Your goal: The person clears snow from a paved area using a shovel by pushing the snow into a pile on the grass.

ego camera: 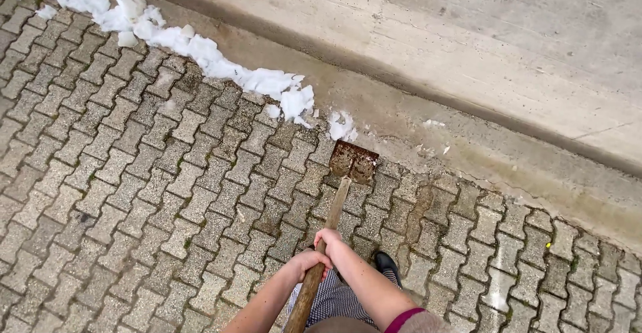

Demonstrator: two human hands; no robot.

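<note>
From the head camera, looking down, both forearms come in from about 6 o'clock, bare to the elbow, and meet on the wooden handle [323, 249] of a shovel. The right hand [329, 238] sits higher on the shaft, nearer the blade, its fingers wrapped round the wood from the right side, closed on it. The left hand [306, 263] is just below it, toward 7 o'clock, the two hands almost touching; it too is curled shut round the handle, knuckles up. The right arm shows a dark red sleeve edge [403, 319] near the bottom rim. The shovel's long axis runs from the bottom centre up toward 12 to 1 o'clock, leaning a little right, with the rusty flat blade [353, 161] at its far end pointing away from the person. The blade lies low on the grey interlocking paving stones [134, 192], right where they meet the concrete strip [468, 146] at the foot of a concrete wall [521, 32]. A broken line of white snow [200, 52] runs along that edge from 10 o'clock down to just beyond the blade, its nearest lumps close to the blade's tip. Below the hands are checked trousers [334, 301] and a dark shoe [386, 263] at 5 o'clock of the hands.
</note>
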